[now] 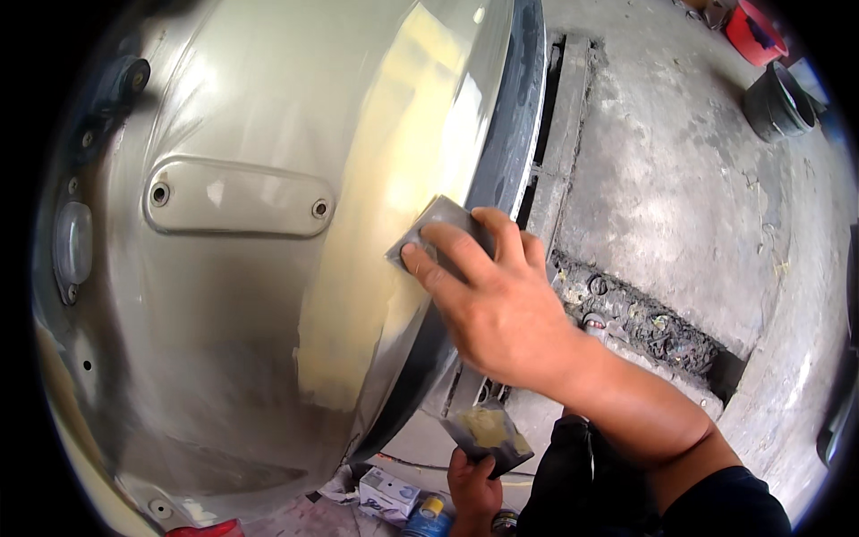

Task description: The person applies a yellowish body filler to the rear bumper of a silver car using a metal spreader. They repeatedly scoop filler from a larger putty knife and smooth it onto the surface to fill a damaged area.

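Mostly a beige car body panel [242, 295] fills the left, tilted, with a recessed handle plate [237, 197] and a paler yellowish filler patch [358, 304] running down beside its dark edge trim [510, 134]. Low in the middle, the left hand [472, 488] pinches a small grey board [488, 434] from below, its flat face up with a dab of tan filler on it — likely held level so the mix stays put and within reach. Beneath it a small white box [386, 492] and a can [428, 515] sit on the floor. Right of centre, the right hand [497, 304] has its fingers spread flat over a grey spreader [438, 234], pressing it onto the panel at the patch's upper right edge — flat pressure probably to smooth the filler. Spreader's long axis runs diagonally, lower-left to upper-right, leading corner pointing up toward the trim. Far right: concrete floor [680, 179], a grimy drain channel [644, 322], a dark bucket [777, 103], a red tub [754, 31].
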### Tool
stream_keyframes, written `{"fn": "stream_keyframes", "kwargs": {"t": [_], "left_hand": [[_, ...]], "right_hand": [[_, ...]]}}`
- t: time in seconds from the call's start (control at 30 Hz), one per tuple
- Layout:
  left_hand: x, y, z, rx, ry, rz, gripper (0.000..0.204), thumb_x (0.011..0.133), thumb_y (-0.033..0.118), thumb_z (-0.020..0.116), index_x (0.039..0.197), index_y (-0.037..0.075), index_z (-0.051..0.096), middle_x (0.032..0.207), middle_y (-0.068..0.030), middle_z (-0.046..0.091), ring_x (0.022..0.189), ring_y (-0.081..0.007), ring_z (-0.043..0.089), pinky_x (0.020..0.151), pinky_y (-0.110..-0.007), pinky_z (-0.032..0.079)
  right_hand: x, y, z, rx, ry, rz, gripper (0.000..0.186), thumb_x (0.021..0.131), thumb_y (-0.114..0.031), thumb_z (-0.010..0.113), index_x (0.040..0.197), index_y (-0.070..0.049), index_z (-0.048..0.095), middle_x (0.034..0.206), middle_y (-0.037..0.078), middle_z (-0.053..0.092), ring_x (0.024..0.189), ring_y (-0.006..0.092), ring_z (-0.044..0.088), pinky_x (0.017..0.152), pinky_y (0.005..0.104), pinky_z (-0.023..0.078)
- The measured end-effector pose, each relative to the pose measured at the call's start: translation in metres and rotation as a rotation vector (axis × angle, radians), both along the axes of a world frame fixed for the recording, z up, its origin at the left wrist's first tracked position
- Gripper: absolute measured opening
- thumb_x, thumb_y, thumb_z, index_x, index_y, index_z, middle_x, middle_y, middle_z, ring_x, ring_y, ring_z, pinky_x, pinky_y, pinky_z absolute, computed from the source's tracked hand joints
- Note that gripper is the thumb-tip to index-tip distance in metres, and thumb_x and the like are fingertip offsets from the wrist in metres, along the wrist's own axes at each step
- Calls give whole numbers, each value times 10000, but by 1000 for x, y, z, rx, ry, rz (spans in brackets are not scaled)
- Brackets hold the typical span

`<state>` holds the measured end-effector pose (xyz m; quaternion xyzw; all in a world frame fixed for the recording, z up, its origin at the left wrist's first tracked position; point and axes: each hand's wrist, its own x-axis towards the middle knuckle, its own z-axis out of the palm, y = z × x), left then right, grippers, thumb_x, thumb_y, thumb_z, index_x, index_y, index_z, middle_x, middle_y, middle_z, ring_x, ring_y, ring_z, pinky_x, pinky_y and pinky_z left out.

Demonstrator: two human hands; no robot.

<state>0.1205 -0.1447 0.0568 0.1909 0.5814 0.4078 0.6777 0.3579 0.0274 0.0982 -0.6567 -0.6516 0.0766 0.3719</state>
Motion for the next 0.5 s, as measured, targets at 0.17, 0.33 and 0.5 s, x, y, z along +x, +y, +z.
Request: {"fn": "stream_keyframes", "kwargs": {"t": [0.17, 0.33, 0.5], "left_hand": [[-16, 0, 1, 43, -29, 2, 453, 837, -130, 553, 1281, -42, 555, 1270, -155, 646, 1207, -268, 620, 1108, -429, 454], [-32, -4, 3, 75, 10, -26, 520, 831, -88, 534, 1347, -28, 526, 1309, -165, 632, 1244, -303, 607, 1124, -483, 455], [-43, -11, 2, 88, 20, -20, 571, 827, -98, 515, 1394, -32, 501, 1345, -178, 615, 1263, -313, 601, 1131, -495, 451]], "right_hand": [[-44, -24, -15, 14, 14, 5, 557, 816, -158, 629, 1370, -95, 633, 1389, 105, 525, 1271, 445, 447, 915, 533, 422], [-53, -42, -16, -9, 127, 54, 550, 835, -139, 684, 1381, -120, 627, 1403, 101, 518, 1265, 443, 458, 944, 551, 426], [-28, -14, -8, 38, 150, -102, 554, 837, -89, 700, 1384, -121, 616, 1390, 123, 528, 1233, 466, 468, 980, 550, 439]]}}
